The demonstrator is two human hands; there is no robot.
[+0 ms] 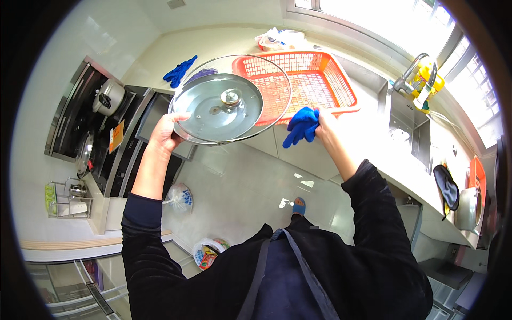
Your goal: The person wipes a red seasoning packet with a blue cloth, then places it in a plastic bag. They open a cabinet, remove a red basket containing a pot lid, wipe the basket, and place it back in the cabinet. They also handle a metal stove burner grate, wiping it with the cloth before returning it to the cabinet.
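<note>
My left hand (165, 134) grips the rim of a round glass pot lid (276, 86), which is tilted above the counter's edge. The lid has a metal-and-glass knob. A smaller grey disc (192, 98) shows within the lid's rim; I cannot tell whether it is a separate lid or pan behind the glass. In my right hand (326, 122) is a bunched blue glove (302, 126), held clear of the lid. A second blue glove (180, 72) lies on the counter beyond the lid. Behind the lid's right part, an orange plastic basket (340, 80) rests on the counter.
To the right is a steel sink (422, 138) with a curved faucet (416, 66). On the left, a pressure cooker (110, 98) and another glass lid (85, 154) are on the gas stove (74, 114). A tied plastic bag (180, 200) sits on the floor.
</note>
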